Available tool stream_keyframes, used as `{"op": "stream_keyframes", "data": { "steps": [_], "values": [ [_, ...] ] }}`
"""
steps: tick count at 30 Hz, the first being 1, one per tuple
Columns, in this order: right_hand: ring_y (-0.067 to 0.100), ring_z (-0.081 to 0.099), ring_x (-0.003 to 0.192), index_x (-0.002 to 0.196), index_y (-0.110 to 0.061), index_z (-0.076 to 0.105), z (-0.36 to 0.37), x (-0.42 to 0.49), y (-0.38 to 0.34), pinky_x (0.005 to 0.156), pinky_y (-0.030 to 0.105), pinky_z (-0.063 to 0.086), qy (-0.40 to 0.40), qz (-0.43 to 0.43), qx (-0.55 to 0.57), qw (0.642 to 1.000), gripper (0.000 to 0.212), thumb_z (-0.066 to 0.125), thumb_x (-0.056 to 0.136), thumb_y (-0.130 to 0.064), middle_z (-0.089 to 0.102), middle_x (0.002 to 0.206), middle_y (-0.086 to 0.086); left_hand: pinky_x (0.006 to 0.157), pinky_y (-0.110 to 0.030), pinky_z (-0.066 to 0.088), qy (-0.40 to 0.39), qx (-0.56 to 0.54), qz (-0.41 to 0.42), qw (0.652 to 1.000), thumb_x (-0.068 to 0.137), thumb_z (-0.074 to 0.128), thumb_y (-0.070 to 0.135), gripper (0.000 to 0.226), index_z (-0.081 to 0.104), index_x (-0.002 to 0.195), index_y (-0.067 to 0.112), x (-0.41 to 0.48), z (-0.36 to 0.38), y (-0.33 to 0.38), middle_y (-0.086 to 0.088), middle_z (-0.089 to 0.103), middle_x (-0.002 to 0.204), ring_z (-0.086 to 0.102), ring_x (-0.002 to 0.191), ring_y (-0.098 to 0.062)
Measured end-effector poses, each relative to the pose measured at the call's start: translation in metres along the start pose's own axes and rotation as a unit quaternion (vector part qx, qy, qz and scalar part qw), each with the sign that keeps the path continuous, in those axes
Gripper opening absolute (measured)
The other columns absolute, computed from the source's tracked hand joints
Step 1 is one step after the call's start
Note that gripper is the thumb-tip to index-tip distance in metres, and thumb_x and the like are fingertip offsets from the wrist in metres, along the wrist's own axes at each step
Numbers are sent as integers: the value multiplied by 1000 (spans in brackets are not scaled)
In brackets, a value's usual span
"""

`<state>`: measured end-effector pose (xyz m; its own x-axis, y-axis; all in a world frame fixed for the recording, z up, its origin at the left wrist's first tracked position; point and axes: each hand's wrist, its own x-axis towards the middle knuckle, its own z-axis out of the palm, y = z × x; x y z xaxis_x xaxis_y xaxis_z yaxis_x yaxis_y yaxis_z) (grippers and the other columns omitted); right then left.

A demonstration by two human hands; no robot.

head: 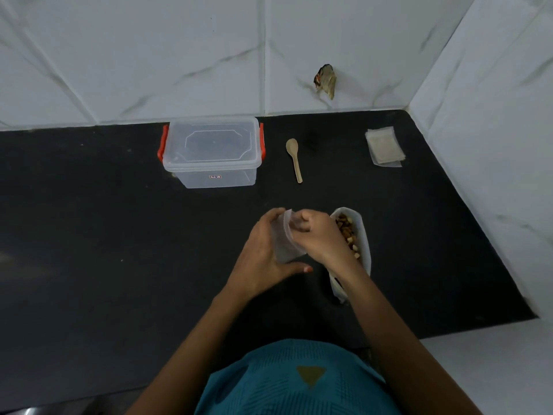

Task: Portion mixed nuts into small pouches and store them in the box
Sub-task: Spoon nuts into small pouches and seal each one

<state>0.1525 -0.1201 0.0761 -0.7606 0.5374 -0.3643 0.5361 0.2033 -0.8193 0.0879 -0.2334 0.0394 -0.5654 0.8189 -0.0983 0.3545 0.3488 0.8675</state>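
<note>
At the centre of the frame, just above the black counter (104, 220), we see both hands working on one small pouch (284, 248). The left hand (260, 256) grasps the clear pouch from the left, its fingers curled round the far side and its thumb stretched under the bottom edge. The right hand (318, 235) pinches the pouch's top edge with curled fingers. We cannot tell whether the pouch mouth is parted or whether anything is inside.

Just right of the hands, partly hidden by the right wrist, the open bag (364, 244) lies on the counter with the mixed nuts (344, 227) showing at its mouth.

Toward the upper middle of the frame, well apart from the hands, the clear box (215, 175) stands against the tiled wall (149, 55), its lid (209, 142) on and an orange latch (162, 143) at each end. The wooden spoon (294, 158) lies just right of the box, bowl toward the wall. In the upper right, near the corner of the walls, the stack of spare pouches (384, 146) lies flat. Above the spoon we see a broken patch (325, 80) in the wall tile. At the bottom edge, a teal shirt (284, 384) fills the space between the forearms.
</note>
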Motion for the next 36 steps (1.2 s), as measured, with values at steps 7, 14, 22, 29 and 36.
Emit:
{"op": "stream_keyframes", "data": {
  "steps": [7,14,22,29,36],
  "values": [
    [12,59,101,111,-13,59,4,0,1,77,21,47,-3,4,-6,1000,28,63,85,-21,63,106,1,97,-47,43,113,66,92,987,64,79,27,66,46,121,14,5,13,-2,8,44,117,45,111,-7],
    [7,59,75,85,-14,62,-6,-1,5,68,16,49,56,-2,37,998,7,66,81,-10,64,83,-1,92,-48,46,183,20,72,980,66,77,36,52,48,106,24,7,4,-8,10,50,104,53,98,-10],
    [6,58,77,101,-12,60,1,-4,2,62,15,48,36,-15,48,998,19,65,83,-12,62,90,-1,94,-42,46,146,-45,47,987,60,67,52,62,45,113,29,7,4,-11,11,52,110,52,106,-11],
    [4,55,63,83,-13,59,2,-5,-1,53,7,46,85,-41,15,995,15,61,80,1,59,77,-1,94,-53,43,178,50,63,981,67,78,32,47,52,105,21,7,6,-16,21,45,97,45,89,4],
    [6,58,82,86,-18,55,6,-7,0,67,13,48,106,-70,-33,991,14,59,83,-5,58,90,-3,91,-28,47,154,59,66,984,72,76,15,47,52,111,12,8,9,-17,-5,56,110,49,97,-2]
  ]
}}
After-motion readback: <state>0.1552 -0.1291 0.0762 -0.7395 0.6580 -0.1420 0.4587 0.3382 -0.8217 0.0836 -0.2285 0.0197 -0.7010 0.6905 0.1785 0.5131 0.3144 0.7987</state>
